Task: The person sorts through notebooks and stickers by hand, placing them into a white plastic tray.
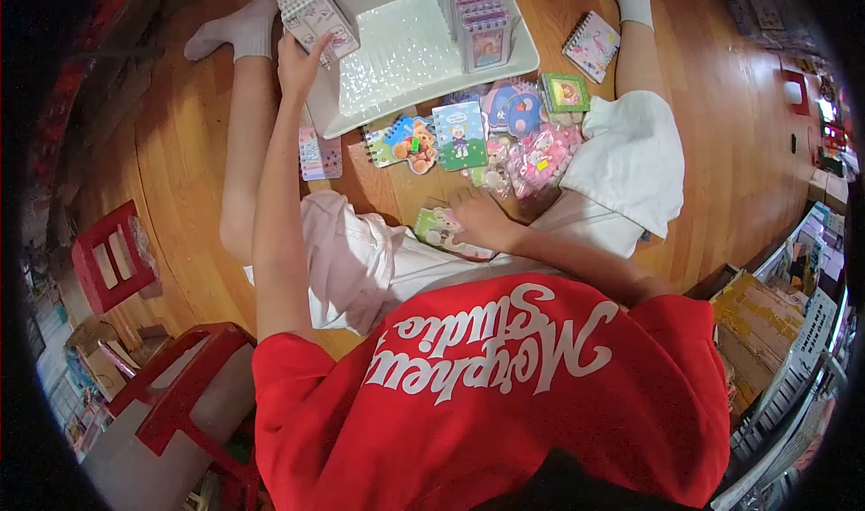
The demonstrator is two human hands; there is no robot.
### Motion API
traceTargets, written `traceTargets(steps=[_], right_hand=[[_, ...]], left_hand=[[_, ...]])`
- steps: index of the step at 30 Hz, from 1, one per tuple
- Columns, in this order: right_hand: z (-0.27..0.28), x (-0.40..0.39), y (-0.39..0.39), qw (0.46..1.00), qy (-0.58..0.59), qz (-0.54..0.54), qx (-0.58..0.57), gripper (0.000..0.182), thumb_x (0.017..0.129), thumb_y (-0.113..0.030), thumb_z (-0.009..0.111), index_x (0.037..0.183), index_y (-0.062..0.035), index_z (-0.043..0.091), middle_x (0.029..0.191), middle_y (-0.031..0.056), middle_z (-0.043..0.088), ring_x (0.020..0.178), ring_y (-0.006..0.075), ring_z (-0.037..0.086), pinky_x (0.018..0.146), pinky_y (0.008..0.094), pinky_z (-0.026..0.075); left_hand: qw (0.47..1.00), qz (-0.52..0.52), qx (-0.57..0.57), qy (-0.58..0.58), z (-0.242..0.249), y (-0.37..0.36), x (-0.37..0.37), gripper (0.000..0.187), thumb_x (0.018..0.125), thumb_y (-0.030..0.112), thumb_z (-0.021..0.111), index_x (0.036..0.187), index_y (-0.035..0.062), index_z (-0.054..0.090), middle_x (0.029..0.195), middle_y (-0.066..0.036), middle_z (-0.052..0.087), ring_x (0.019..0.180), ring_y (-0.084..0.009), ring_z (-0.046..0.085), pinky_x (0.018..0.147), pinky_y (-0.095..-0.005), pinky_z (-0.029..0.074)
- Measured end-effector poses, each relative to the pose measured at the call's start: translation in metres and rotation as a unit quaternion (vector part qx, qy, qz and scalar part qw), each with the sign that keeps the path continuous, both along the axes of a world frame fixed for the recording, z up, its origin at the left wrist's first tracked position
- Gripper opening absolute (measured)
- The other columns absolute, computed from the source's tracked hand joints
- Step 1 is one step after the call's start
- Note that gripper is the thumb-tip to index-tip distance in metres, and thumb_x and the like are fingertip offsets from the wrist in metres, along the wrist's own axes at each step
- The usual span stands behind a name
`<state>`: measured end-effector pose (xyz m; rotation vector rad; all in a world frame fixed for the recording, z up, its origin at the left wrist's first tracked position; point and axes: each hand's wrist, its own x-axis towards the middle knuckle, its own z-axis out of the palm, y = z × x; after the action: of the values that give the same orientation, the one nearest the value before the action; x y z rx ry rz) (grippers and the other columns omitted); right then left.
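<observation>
Overhead, left hand [297, 65] gripping spiral notebook [315, 13], glossy white tray [396, 51]

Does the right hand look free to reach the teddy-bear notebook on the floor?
Probably yes: the right hand rests on a small notebook nearby, and only bare floor separates it from the teddy-bear notebook.
</observation>
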<state>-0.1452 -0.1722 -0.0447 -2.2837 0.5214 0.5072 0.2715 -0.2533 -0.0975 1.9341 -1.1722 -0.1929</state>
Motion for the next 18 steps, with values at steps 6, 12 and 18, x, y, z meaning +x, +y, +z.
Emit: traceTargets(steps=[6,12,18], right_hand=[[0.029,-0.034,-0.061,0.953,-0.291,-0.057,0.068,0.04,0.077,-0.022,0.075,0.111,-0.0018,0.065,0.104,0.0208,0.065,0.097,0.0317,0.063,0.087,0.0369,0.048],[0.073,-0.07,-0.151,0.905,-0.078,-0.418,-0.038,0.05,0.078,-0.009,0.067,0.125,0.002,0.053,0.098,0.0219,0.066,0.091,0.0346,0.064,0.083,0.0389,0.048],[0.045,-0.027,-0.142,0.92,-0.063,-0.348,-0.168,0.055,0.079,-0.023,0.072,0.125,0.0005,0.053,0.132,0.0238,0.047,0.119,0.0389,0.048,0.097,0.0513,0.038]], left_hand=[[1.0,0.009,0.005,-0.013,0.01,0.001,-0.008,0.057,0.077,0.044,0.075,0.116,0.0058,0.059,0.115,-0.016,0.058,0.11,-0.0327,0.056,0.094,-0.0407,0.044],[0.999,0.023,0.016,-0.023,0.013,0.001,-0.012,0.062,0.078,0.045,0.074,0.123,0.0078,0.055,0.116,-0.016,0.057,0.107,-0.0332,0.057,0.092,-0.0418,0.045],[0.999,0.028,0.013,-0.016,0.012,0.002,-0.012,0.06,0.078,0.047,0.074,0.117,0.0048,0.057,0.115,-0.016,0.058,0.107,-0.0327,0.056,0.09,-0.0416,0.045]])
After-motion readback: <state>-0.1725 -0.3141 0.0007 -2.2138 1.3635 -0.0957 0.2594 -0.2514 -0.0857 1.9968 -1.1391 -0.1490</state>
